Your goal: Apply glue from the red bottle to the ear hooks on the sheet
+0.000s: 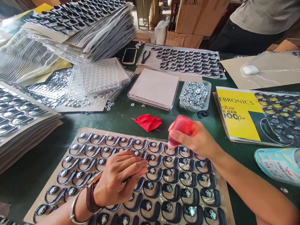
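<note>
A clear tray (72,137) of several black ear-hook parts with round metal centres lies on the green table in front of me. My right hand (199,140) is closed round a small red squeeze bottle (179,129), tipped nozzle-down just over a hook in the tray's upper rows. My left hand (119,179), with a brown watch and a bangle at the wrist, rests on the tray's middle. Its fingers are pinched on a thin dark tool whose tip is mostly hidden.
A crumpled red cloth (148,122), a tub of metal washers (195,95) and a flat white box (154,88) lie beyond the tray. Tray stacks (77,28) stand left and back, a phone (129,55) beside them. A yellow box (236,115) is right; another person (255,22) stands far right.
</note>
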`<move>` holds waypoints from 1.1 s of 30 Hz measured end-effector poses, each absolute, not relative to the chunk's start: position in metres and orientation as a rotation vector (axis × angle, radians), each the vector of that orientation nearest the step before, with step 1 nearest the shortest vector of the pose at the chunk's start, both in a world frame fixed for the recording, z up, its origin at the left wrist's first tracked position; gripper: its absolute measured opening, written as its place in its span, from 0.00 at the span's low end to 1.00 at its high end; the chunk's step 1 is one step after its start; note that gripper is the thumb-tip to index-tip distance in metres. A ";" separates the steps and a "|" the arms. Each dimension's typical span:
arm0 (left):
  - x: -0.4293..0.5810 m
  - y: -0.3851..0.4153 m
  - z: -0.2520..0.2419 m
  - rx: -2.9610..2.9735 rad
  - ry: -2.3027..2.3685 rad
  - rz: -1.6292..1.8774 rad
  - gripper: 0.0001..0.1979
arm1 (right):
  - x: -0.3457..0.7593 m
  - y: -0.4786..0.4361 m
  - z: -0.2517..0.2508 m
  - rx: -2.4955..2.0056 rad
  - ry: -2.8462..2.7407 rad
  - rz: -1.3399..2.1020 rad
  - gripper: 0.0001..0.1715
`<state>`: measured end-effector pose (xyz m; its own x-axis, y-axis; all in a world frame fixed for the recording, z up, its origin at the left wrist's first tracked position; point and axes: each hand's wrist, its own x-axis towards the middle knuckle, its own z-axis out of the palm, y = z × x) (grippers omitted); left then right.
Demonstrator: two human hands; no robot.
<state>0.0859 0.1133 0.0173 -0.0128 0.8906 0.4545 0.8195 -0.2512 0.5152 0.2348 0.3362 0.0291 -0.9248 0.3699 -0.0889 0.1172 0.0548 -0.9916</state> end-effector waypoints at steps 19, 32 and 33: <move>0.098 0.118 0.000 2.785 1.992 0.669 0.10 | 0.205 0.309 -0.026 -0.486 -2.163 1.599 0.17; 0.098 0.118 0.000 2.723 1.995 0.714 0.09 | 0.206 0.309 -0.027 -0.551 -2.164 1.485 0.18; 0.098 0.118 0.000 2.717 1.994 0.717 0.09 | 0.206 0.309 -0.027 -0.551 -2.153 1.483 0.18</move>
<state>0.0976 0.1176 -0.0001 0.2609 0.8295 0.4938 0.9540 -0.2998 -0.0006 0.2059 0.3089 -0.0271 -0.8111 0.5658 0.1484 0.0630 0.3368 -0.9395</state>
